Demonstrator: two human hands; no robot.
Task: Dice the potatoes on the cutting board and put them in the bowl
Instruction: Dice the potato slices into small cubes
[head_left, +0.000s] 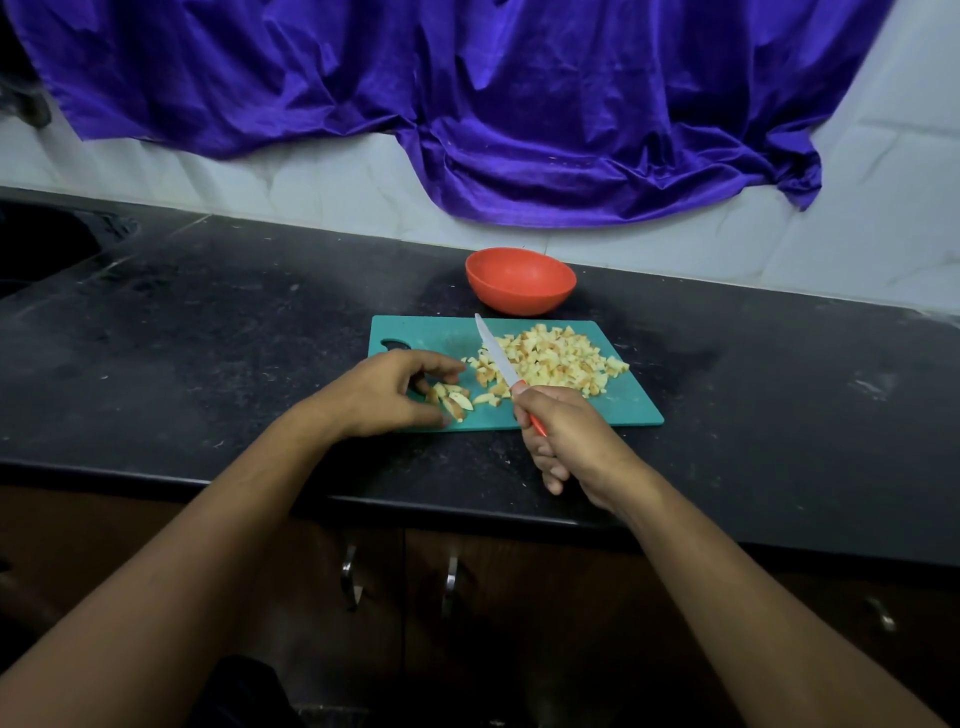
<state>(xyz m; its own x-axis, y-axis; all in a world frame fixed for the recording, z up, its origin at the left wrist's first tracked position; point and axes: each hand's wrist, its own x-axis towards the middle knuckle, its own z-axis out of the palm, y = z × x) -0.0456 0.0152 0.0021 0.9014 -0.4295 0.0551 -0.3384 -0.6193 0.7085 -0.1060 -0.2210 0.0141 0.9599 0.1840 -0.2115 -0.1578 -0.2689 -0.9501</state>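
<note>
A teal cutting board (426, 335) lies on the black counter. A heap of diced potato (556, 358) covers its right half. A few longer potato strips (451, 399) lie at the board's front left. My left hand (387, 395) curls over these strips, thumb and fingers around them. My right hand (566, 436) grips the red handle of a knife (496, 356), whose blade points away over the left edge of the heap. Behind the board stands a red bowl (521, 280); I see nothing in it.
The black counter (208, 322) runs left and right, with its front edge just below my right hand. A purple cloth (467, 104) hangs on the tiled wall behind. A dark sink recess (36, 249) lies at far left. Cabinet doors with metal handles (349, 571) are below.
</note>
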